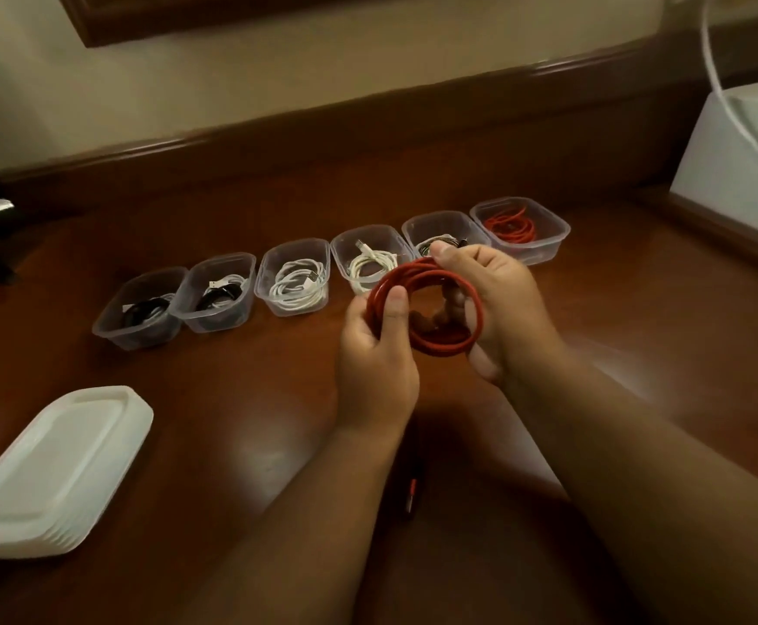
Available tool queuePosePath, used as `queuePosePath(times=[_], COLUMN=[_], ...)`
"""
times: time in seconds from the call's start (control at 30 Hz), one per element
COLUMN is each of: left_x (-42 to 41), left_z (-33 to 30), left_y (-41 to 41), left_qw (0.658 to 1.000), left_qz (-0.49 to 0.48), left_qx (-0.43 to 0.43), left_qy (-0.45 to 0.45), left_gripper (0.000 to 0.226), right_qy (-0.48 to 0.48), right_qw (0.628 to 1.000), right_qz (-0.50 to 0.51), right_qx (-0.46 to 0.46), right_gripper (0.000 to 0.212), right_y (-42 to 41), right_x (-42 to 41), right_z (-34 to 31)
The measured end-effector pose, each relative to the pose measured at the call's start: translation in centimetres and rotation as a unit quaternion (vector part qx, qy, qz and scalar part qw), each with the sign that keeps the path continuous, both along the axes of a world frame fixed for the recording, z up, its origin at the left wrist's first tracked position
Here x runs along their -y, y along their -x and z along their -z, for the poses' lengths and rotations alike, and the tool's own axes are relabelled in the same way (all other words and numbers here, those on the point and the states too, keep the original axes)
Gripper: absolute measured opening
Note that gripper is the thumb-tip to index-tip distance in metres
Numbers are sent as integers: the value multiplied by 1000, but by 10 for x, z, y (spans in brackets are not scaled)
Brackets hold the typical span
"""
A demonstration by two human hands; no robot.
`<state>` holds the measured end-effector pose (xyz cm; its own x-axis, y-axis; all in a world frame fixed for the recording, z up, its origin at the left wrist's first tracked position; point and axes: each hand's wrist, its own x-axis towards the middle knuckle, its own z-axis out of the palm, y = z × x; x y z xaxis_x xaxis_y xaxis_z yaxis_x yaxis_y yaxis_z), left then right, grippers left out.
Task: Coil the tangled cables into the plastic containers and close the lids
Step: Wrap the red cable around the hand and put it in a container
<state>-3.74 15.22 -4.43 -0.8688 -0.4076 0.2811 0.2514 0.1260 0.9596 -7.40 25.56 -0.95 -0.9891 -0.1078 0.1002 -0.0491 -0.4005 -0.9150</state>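
A red cable [417, 304], wound into a coil, is held above the wooden table [241, 399] by both hands: the left hand [374, 354] pinches its left side, the right hand [501, 304] grips its right. Six open plastic containers [293, 277] are lined up behind; stacked lids [52, 471] lie at the left.

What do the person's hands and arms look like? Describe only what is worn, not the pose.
The left hand and the right hand are bare: no gloves, rings, watch or bracelet show. Both forearms are bare as far as the bottom edge of the view, with no sleeve, marking or strap in sight.
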Motion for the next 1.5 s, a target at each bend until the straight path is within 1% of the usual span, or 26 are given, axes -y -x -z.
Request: queuePosePath(times=[0.03, 0.1, 0.13, 0.17, 0.2, 0.27, 0.37, 0.43, 0.53, 0.6, 0.7, 0.77, 0.83, 0.93, 1.0, 1.07, 1.13, 1.2, 1.27, 1.33, 1.4, 1.47, 1.5], left_x=[-1, 0, 0, 1, 2, 3, 3, 3, 3, 5, 5, 5, 7, 15, 21, 26, 28, 29, 31, 33, 33, 33, 33], left_z=[0, 1, 1, 1, 1, 1, 3, 6, 7, 8, 5, 3, -1, -6, -10, -13, -17, -20, -27, -34, -38, -39, -37], left_y=[0, 1, 1, 1, 0, -1, -2, 1, 6, 8, 6, 7, 10, 9, 3, -3, -9, -15, -19, -23, -25, -23, -21], left_qw=[1000, 999, 998, 998, 997, 998, 995, 992, 992, 992, 996, 997, 999, 999, 997, 990, 974, 951, 927, 911, 909, 918, 923], left_qz=[-12, -43, -54, -59, -60, -57, -67, -88, -110, -105, -70, -41, -18, 33, 83, 129, 181, 239, 307, 372, 404, 385, 359], left_qx=[-1, -9, -18, -27, -33, -34, -49, -53, -34, -40, -55, -56, -46, -17, -1, -14, -13, 7, 25, 47, 72, 88, 100], left_qy=[11, 25, 27, 28, 26, 21, 48, 68, 57, 56, 30, 19, 1, -36, -8, 60, 135, 194, 213, 170, 67, -37, -90], left_gripper=[12, 12, 13, 13, 16, 19, 15, 12, 13, 18, 27, 27, 25, 28, 37, 47, 57, 53, 41, 28, 22, 22, 25], right_qy=[-11, -4, 4, 3, -4, -34, -89, -113, -105, -85, -65, -37, 26, 144, 182, 183, 174, 160, 127, 75, -3, -66, -72], right_qw=[1000, 996, 993, 990, 989, 992, 991, 990, 993, 994, 995, 997, 998, 978, 963, 958, 958, 961, 970, 983, 993, 995, 996], right_qz=[-14, -77, -115, -139, -144, -112, -83, -74, -44, -39, -46, -50, -44, -14, 8, 24, 31, 38, 49, 61, 65, 45, 26], right_qx=[20, 47, 36, 11, -14, -38, -49, -37, -37, -49, -63, -37, 36, 152, 200, 218, 224, 222, 199, 155, 104, 62, 50], right_gripper=[24, 39, 46, 46, 40, 31, 19, 15, 13, 10, 7, 7, 9, 15, 18, 18, 18, 17, 14, 10, 8, 6, 6], right_y=[-2, -6, -7, -9, -11, -11, -8, -8, -12, -15, -16, -13, -5, 11, 21, 27, 29, 28, 27, 26, 24, 20, 17], right_x=[-1, -6, -8, -8, -7, -6, -6, -4, 5, 8, 6, 7, 7, 0, -10, -15, -16, -15, -14, -13, -12, -10, -7], right_z=[0, -1, -2, -2, -1, -1, 1, 3, 8, 10, 9, 10, 12, 14, 16, 19, 21, 21, 21, 23, 24, 22, 20])
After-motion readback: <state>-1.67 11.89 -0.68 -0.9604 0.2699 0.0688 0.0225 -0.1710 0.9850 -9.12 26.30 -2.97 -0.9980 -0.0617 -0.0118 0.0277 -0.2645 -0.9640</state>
